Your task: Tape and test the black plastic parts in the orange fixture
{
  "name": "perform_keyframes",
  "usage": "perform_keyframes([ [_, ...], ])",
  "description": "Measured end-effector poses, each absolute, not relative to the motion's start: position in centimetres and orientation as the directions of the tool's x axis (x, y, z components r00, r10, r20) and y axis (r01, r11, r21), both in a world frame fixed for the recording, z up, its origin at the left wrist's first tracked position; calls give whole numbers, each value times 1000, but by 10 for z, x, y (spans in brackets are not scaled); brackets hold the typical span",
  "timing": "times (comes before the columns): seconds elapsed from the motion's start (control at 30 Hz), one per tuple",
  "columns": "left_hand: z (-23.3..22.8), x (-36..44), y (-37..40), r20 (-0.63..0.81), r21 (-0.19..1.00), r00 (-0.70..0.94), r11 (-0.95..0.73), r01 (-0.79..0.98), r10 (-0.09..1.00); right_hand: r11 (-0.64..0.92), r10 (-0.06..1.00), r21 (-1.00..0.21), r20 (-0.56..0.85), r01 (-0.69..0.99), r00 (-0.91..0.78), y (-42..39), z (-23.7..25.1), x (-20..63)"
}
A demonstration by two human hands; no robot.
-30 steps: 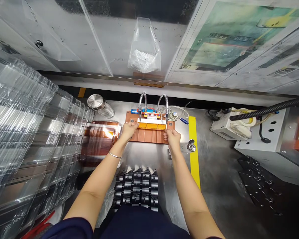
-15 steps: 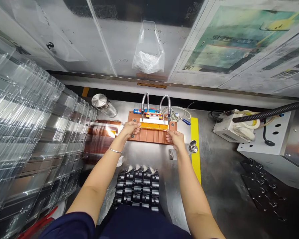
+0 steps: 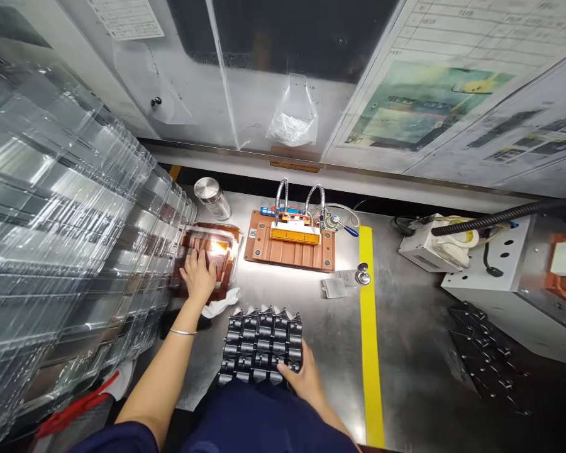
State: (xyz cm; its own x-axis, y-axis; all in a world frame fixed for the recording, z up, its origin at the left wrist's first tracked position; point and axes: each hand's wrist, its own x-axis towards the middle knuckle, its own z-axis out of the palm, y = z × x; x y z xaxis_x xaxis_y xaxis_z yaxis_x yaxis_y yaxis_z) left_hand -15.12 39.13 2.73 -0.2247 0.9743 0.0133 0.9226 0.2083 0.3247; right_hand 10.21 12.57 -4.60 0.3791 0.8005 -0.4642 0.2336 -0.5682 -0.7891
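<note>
Left hand (image 3: 199,274) flat on a clear tray (image 3: 210,254) at the bench's left, fingers spread and pressing the lid-like top, brown parts showing through it. Tray wedged just beside a tall stack of clear trays (image 3: 70,207) filling the left side. White cloth (image 3: 221,307) lying crumpled just beside the wrist, which carries a thin bangle (image 3: 183,331).

Right hand (image 3: 302,377) low at the near edge, gripping the right front corner of a black block of parts (image 3: 261,345); thumb on top, other fingers tucked underneath and out of sight, so cannot tell how they lie. Block resting on the steel bench (image 3: 419,352), close to the body, between both arms.

Behind, well apart from both hands: brown fixture (image 3: 290,249) bearing an orange strip (image 3: 295,235), two bent metal nozzles (image 3: 315,202) aimed down at it. Steel canister (image 3: 212,197) to its left, yellow line (image 3: 368,327) running along the bench to its right. Small metal knob (image 3: 361,275) and a paper slip (image 3: 334,288) lying near the line. White unit (image 3: 485,270) with a black hose (image 3: 504,215) at far right. Plastic bag (image 3: 293,114) hanging on the back panel.
</note>
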Motion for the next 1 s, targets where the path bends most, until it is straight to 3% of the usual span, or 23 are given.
perform_keyframes([
  [0.1, 20, -162, 383, -30, 321, -178, 178, 930, 984, -565, 801, -812, -496, 147, 335, 117, -49, 104],
  [0.2, 25, -161, 386, 39, 387, -188, 159, 908, 981, -522, 827, -850, -485, 68, 284, 139, -33, 134],
  [0.3, 39, -145, 390, 227, 474, -121, -2, 880, 966, -366, 913, -870, -267, 329, 309, 181, 0, 164],
  [0.37, 49, -123, 389, 364, 506, -3, -194, 840, 932, -147, 971, -766, 7, 626, 237, 219, 23, 172],
  [0.43, 56, -92, 384, 470, 484, 170, -414, 771, 866, 83, 963, -578, 255, 812, 83, 261, 39, 169],
  [0.57, 56, -32, 378, 477, 307, 540, -707, 637, 693, 292, 887, -249, 433, 923, -163, 328, 36, 148],
  [0.7, 43, -8, 394, 293, 173, 653, -710, 682, 699, 314, 873, -185, 442, 931, -207, 351, 12, 140],
  [0.83, 32, -1, 422, 168, 122, 691, -711, 693, 703, 324, 899, -274, 387, 905, -205, 357, 6, 168],
  [0.93, 28, 6, 439, 139, 122, 704, -718, 685, 696, 159, 944, -338, 327, 928, -43, 371, 18, 207],
  [1.0, 26, 11, 444, 116, 119, 710, -719, 685, 695, -64, 960, -283, 243, 957, 136, 385, 29, 233],
])
